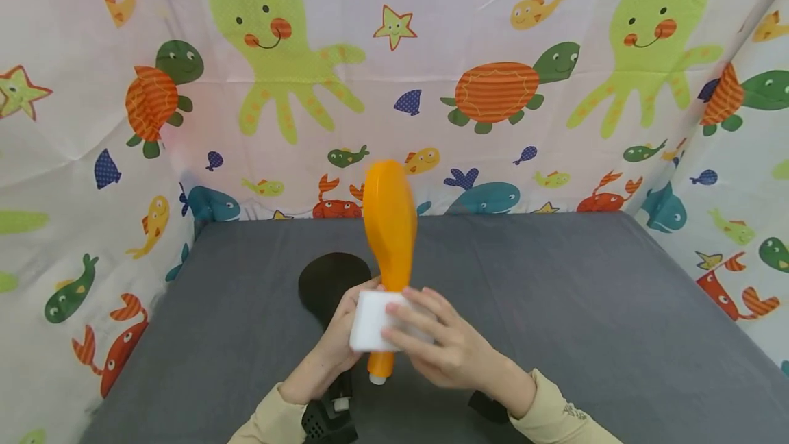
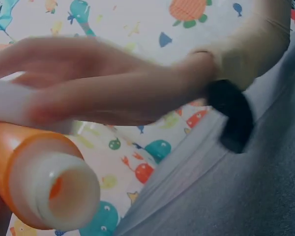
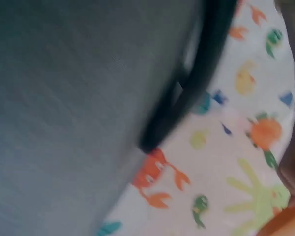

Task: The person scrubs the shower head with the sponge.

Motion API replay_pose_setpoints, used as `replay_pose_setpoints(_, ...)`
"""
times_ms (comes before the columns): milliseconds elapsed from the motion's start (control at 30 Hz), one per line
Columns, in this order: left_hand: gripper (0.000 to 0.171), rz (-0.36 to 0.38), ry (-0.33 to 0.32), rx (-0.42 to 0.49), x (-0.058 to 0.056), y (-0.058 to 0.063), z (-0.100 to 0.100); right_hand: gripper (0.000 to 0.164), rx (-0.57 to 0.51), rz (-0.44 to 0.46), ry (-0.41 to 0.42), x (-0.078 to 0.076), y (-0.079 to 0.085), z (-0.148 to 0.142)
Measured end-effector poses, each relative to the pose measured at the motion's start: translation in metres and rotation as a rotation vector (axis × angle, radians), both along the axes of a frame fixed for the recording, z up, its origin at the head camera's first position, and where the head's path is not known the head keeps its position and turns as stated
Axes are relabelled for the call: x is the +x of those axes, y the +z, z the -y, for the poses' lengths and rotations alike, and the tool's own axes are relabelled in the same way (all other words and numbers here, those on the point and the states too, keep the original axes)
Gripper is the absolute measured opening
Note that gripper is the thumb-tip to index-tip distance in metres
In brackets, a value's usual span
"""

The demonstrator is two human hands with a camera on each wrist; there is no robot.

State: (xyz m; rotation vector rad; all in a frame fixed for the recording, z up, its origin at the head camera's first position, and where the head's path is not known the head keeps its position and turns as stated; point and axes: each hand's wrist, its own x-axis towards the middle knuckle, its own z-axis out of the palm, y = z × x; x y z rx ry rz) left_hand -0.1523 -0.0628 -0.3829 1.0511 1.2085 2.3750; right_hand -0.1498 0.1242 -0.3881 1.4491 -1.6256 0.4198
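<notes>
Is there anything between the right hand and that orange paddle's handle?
Yes, a white block. The right hand holds it, and in the head view it covers part of the handle of the orange paddle. Whether that hand also touches the handle is hidden.

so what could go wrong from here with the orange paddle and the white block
The orange paddle could slip from the left hand and drop onto the gray-covered table or the black paddle lying near the hands. The white block, against its handle under the right hand's fingers, might slip off if that hold loosens.
</notes>
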Motion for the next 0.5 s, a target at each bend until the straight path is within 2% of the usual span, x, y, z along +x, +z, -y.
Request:
replay_pose_setpoints(133, 0.030, -0.025, -0.019, -0.008, 0.001, -0.005, -0.002, 0.032, -0.223, 0.151, -0.059, -0.013, 0.018, 0.004)
replay_pose_setpoints(233, 0.032, -0.022, -0.050, -0.006, 0.002, -0.004, -0.003, 0.037, -0.289, 0.246, -0.057, -0.014, 0.020, 0.005)
replay_pose_setpoints(267, 0.032, -0.018, -0.039, -0.011, 0.003, -0.003, -0.003, 0.037, -0.289, 0.260, -0.046, -0.013, 0.018, 0.006)
replay_pose_setpoints(367, 0.030, 0.007, 0.015, -0.014, 0.002, -0.002, 0.000, 0.032, -0.202, 0.206, -0.010, -0.002, 0.008, 0.007)
replay_pose_setpoints(500, 0.028, 0.051, 0.093, -0.033, -0.002, 0.000, 0.004, 0.030, 0.015, 0.132, 0.043, 0.016, -0.008, 0.004)
